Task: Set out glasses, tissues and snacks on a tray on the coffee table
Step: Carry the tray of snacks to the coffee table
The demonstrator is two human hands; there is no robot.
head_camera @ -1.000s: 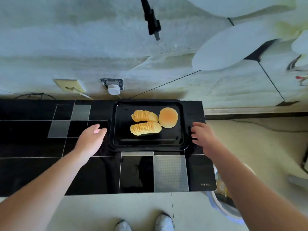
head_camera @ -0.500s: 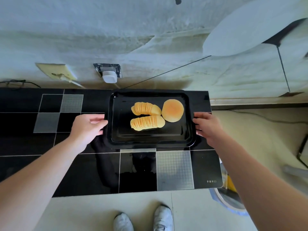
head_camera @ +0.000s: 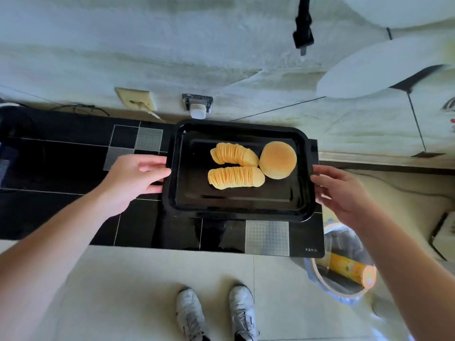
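Note:
A black rectangular tray (head_camera: 236,207) rests on the right end of a black tiled coffee table (head_camera: 73,173). On it lie two fanned rows of yellow crisps (head_camera: 235,177) and a round bun (head_camera: 277,163) at their right. My left hand (head_camera: 134,177) grips the tray's left rim, thumb on top. My right hand (head_camera: 338,190) holds the right rim, fingers curled at the edge.
A bin with a blue liner (head_camera: 342,274) stands on the floor right of the table, a yellow crisp tube (head_camera: 352,269) inside. Wall sockets (head_camera: 197,107) sit behind the table. My white shoes (head_camera: 216,313) are near the table's front edge. A white round table (head_camera: 379,67) stands at the far right.
Both hands closed in from beside the tray onto its left and right rims. The camera view has shifted, so the tray now appears lower and more to the right.

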